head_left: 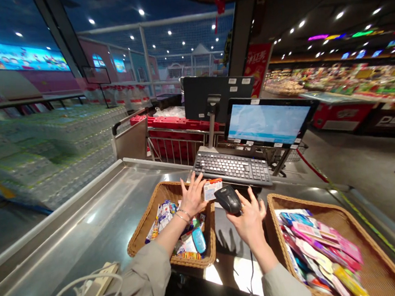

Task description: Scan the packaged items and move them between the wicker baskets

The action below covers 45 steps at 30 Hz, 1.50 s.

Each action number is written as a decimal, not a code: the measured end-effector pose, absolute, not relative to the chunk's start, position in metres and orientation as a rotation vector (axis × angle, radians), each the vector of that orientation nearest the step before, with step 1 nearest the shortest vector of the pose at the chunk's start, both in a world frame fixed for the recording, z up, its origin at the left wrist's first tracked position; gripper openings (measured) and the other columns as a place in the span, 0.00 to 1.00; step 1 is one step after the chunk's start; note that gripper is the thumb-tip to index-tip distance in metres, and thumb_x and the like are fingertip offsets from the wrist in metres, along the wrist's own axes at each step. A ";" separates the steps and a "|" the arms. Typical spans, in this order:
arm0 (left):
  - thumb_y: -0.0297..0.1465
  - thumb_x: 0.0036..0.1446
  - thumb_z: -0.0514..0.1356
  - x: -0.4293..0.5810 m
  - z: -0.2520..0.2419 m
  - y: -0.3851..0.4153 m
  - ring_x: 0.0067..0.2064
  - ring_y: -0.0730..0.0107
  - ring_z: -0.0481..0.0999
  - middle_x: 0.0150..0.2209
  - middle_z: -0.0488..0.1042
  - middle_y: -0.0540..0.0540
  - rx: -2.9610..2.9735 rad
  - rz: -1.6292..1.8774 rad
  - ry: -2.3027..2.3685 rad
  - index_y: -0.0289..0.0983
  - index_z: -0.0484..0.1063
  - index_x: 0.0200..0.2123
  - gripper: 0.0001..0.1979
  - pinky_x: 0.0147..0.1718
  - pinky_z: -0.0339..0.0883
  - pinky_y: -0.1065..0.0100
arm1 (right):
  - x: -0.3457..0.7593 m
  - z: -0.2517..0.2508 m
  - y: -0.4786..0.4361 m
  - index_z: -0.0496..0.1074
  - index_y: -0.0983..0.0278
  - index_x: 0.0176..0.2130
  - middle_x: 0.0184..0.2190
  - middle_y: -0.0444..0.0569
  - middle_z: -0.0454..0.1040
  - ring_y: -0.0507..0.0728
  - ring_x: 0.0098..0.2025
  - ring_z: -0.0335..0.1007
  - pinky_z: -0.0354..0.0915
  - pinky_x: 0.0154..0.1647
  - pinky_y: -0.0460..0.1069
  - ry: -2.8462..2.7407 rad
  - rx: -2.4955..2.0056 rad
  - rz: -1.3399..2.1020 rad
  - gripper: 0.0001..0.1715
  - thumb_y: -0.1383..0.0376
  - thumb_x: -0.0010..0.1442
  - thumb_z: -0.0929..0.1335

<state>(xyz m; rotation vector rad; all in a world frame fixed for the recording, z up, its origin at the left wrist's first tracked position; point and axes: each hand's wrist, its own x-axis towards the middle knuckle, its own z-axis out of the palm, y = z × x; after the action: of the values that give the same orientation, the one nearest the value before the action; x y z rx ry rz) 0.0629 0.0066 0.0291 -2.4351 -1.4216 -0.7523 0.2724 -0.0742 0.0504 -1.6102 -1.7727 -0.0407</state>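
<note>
My left hand [193, 197], a bracelet at its wrist, reaches over the inner rim of the left wicker basket [136, 234]. It holds a small white and orange packet [213, 190] at its edge, with a printed label facing up. Close beside the packet is the head of a black barcode scanner [228, 200]. My right hand [250, 217] grips that scanner, several fingers stretched away from it, and its cable hangs below. Small wrapped goods and a blue case [199, 240] lie in the left basket, partly hidden by my left forearm.
At the right, another wicker basket [381, 251] holds several colourful packs. A keyboard [233, 167] and a lit monitor [268, 122] stand behind my hands. A power strip with white cables [96, 290] lies at the lower left of the metal counter [103, 224].
</note>
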 end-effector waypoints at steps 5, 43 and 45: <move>0.35 0.50 0.65 0.066 0.028 0.008 0.71 0.43 0.40 0.69 0.52 0.34 -2.450 -0.773 -1.407 0.36 0.55 0.64 0.39 0.62 0.30 0.27 | 0.273 0.053 -0.076 0.77 0.56 0.38 0.55 0.45 0.73 0.68 0.68 0.48 0.40 0.63 0.73 -1.761 -1.638 -0.035 0.11 0.61 0.53 0.69; 0.37 0.52 0.64 0.073 0.019 0.013 0.71 0.45 0.42 0.68 0.54 0.32 -2.469 -0.782 -1.356 0.35 0.54 0.65 0.40 0.62 0.32 0.27 | 0.277 0.052 -0.084 0.78 0.55 0.40 0.55 0.45 0.73 0.67 0.70 0.44 0.33 0.64 0.73 -1.815 -1.631 -0.008 0.13 0.63 0.53 0.69; 0.36 0.52 0.64 0.074 0.021 0.012 0.71 0.44 0.42 0.68 0.54 0.32 -2.472 -0.773 -1.359 0.36 0.54 0.65 0.39 0.62 0.33 0.27 | 0.276 0.053 -0.085 0.77 0.55 0.40 0.55 0.45 0.73 0.67 0.70 0.44 0.33 0.64 0.73 -1.818 -1.624 -0.011 0.13 0.64 0.52 0.69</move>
<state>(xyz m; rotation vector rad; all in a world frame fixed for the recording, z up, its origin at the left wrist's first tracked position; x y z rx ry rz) 0.0736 0.0118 0.0215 -2.4719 -1.3591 -0.7734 0.2765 -0.0849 0.0530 -1.6241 -1.8175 -0.0106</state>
